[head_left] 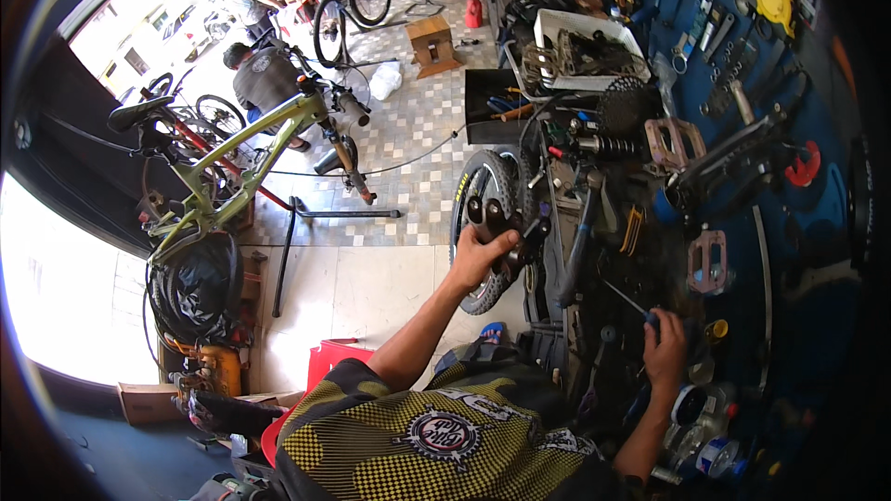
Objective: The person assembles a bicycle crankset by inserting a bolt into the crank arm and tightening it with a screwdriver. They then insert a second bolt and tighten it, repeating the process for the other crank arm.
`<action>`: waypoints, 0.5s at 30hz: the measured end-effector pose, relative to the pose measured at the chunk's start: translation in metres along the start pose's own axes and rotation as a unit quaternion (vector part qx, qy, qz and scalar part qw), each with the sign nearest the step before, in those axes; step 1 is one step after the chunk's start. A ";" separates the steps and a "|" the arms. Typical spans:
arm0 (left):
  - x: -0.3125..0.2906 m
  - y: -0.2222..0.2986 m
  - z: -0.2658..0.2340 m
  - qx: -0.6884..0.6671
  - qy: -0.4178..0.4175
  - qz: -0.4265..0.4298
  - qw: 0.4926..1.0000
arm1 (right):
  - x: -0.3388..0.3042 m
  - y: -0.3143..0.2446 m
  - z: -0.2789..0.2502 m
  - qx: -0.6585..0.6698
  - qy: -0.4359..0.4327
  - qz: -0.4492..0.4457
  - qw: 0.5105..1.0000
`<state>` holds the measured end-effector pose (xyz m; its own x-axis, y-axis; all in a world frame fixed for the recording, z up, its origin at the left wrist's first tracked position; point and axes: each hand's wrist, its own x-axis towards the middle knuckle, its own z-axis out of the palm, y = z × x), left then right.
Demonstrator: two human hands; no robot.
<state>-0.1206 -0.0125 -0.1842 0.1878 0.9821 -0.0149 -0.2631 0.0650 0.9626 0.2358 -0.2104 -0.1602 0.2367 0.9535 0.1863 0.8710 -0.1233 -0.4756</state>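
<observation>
My left hand is closed around a dark, glossy bicycle part with rounded, tube-like ends; its exact kind is hard to make out. It is held up beside the workbench, in front of knobbly-tyred wheels standing at the bench's near side. Over the bench, my right hand grips a thin screwdriver, whose shaft points to the upper left. Most of its handle is hidden by the fingers. Near that hand lie a pinkish flat pedal and a small yellow-topped container.
A green bicycle frame hangs on a repair stand at left. On the crowded bench are a white parts tray, a shock absorber and bottles. A person crouches behind the frame; a wooden stool stands farther off.
</observation>
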 end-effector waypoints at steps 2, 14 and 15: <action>0.003 -0.003 -0.008 -0.006 -0.005 -0.017 1.000 | 0.006 -0.031 -0.028 0.036 0.027 -0.003 0.999; 0.010 0.012 -0.012 0.022 -0.018 0.016 0.999 | 0.035 -0.120 -0.071 0.171 0.076 -0.257 0.948; 0.010 0.011 -0.014 0.023 -0.019 0.019 0.999 | 0.036 -0.122 -0.070 0.168 0.072 -0.267 0.946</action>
<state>-0.1348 0.0001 -0.1773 0.2150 0.9761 0.0308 -0.2268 0.0192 0.9738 0.1685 -0.1803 -0.0354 -0.1217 0.8052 0.5803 0.7032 0.4826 -0.5221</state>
